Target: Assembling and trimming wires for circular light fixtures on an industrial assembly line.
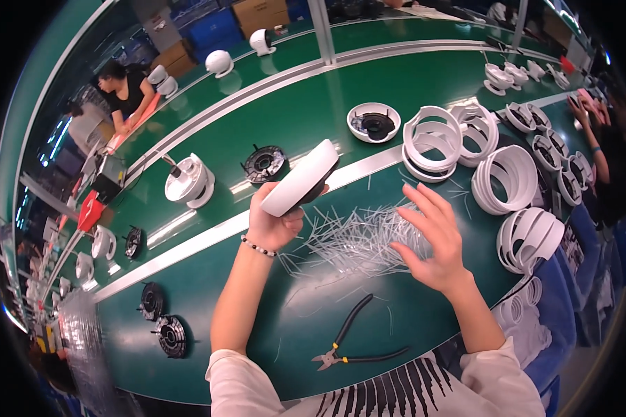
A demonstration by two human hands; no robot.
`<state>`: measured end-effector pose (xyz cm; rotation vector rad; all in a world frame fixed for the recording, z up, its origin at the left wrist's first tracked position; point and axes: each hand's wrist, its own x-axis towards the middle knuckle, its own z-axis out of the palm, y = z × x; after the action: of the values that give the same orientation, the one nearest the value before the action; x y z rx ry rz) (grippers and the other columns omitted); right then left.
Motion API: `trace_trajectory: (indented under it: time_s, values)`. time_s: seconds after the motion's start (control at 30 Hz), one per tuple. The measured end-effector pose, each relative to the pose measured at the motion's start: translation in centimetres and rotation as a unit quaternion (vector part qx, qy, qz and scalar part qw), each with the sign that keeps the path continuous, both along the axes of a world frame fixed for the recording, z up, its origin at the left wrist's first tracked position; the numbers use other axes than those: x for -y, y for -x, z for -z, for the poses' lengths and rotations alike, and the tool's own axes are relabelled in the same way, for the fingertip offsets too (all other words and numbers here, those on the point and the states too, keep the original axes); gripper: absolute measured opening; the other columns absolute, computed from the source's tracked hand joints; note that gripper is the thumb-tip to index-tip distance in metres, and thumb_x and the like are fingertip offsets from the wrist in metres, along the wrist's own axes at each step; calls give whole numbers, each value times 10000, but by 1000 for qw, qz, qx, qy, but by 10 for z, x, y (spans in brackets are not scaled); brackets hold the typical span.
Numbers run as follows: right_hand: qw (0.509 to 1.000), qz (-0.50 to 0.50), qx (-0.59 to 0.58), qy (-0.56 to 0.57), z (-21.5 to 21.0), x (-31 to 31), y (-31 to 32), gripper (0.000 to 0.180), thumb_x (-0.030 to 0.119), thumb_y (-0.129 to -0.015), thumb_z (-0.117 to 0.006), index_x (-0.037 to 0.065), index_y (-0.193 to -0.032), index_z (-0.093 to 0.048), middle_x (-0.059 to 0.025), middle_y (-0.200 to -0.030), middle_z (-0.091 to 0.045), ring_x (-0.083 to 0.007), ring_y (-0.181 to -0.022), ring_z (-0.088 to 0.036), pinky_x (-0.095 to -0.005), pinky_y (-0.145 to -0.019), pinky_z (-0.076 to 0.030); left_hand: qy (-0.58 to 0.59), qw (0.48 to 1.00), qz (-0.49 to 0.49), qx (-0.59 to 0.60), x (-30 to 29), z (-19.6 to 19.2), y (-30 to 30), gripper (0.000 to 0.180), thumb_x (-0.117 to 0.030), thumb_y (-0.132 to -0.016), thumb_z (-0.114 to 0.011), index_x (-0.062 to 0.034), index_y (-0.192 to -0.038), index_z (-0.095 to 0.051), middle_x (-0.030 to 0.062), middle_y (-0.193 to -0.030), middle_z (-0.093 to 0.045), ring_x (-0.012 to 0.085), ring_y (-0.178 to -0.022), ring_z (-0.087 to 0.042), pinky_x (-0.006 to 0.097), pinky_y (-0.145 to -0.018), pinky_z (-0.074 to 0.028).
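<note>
My left hand (271, 229) is closed around a round white plastic housing (301, 179), tilted on edge above the bench; a dark part shows on its right side. Fingers spread and holding nothing, my right hand (432, 243) hovers at the right side of a loose pile of thin clear plastic strips (351, 240). Nearer to me lies a pair of diagonal cutters (341, 347) with black and yellow handles, jaws pointing left. Just beyond the held housing, a black round part with prongs (264, 164) sits on the green belt.
White rings (504, 179) stand stacked at the right. Behind them is a white bowl-shaped housing with a black core (373, 123). Two black round parts (172, 336) lie at the left. A metal rail (181, 251) separates bench and belt. Other people sit at far left and right.
</note>
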<state>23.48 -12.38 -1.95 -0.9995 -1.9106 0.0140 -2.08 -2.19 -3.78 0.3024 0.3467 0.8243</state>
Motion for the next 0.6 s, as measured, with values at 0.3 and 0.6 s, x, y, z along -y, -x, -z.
trace_trajectory:
  time_s: [0.3, 0.6]
  values:
    - [996, 65, 38, -43, -20, -19, -20, 418, 99, -583, -713, 28, -970, -569, -114, -1144, -504, -298, -1042, -451, -375, -860, -384, -23, 999, 27, 11, -30, 18, -23, 524, -245, -789, -302, 26, -1236, -342, 266, -1146, -464, 104, -484, -533, 166, -397, -448]
    - [978, -192, -72, -37, -41, -39, 15, 558, 195, -506, -761, 3, -990, -560, -93, -820, -578, -240, -667, -544, -297, -588, -441, -78, 973, 214, 46, 34, 3, -51, 547, -421, -852, -306, 26, -1134, -443, 147, -1069, -537, 257, -934, -547, 439, -766, -460]
